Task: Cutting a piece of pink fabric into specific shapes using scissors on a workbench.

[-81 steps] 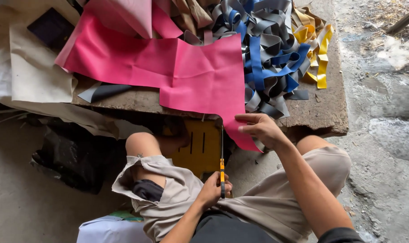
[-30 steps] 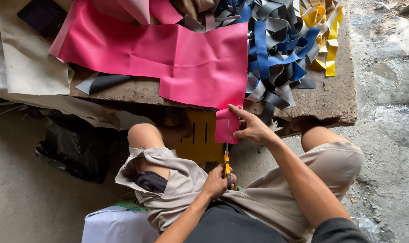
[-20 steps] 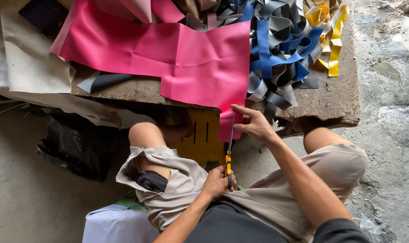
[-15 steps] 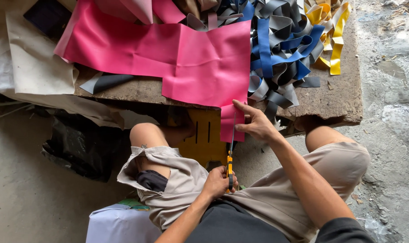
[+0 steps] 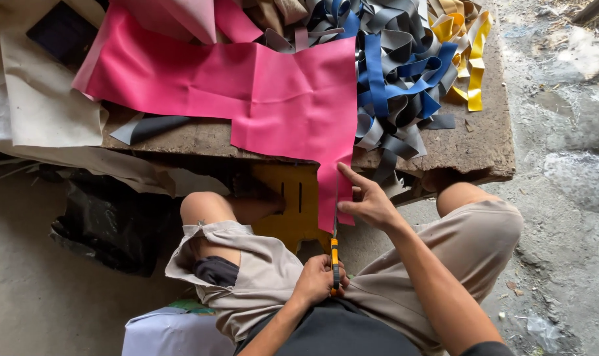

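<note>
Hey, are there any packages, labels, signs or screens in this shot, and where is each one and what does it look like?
No labels, signs or screens in view.
Black plastic bag: on the floor under the bench, left of the knee, crumpled and glossy; may be a package.
Pale wrapped bundle: bottom edge, below the left thigh, boxy, whitish-lilac; contents hidden.

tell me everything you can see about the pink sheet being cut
The pink sheet is a large, smooth, leather-like piece, faintly creased, lying flat on a rough low table. Its outline is stepped, and its near right part hangs over the table's edge as a flap. The right hand pinches that flap, while the left hand holds orange-handled scissors whose blades meet its lower edge. Grey and blue strips lie against its right side; a paler pink piece overlaps its top.
</note>
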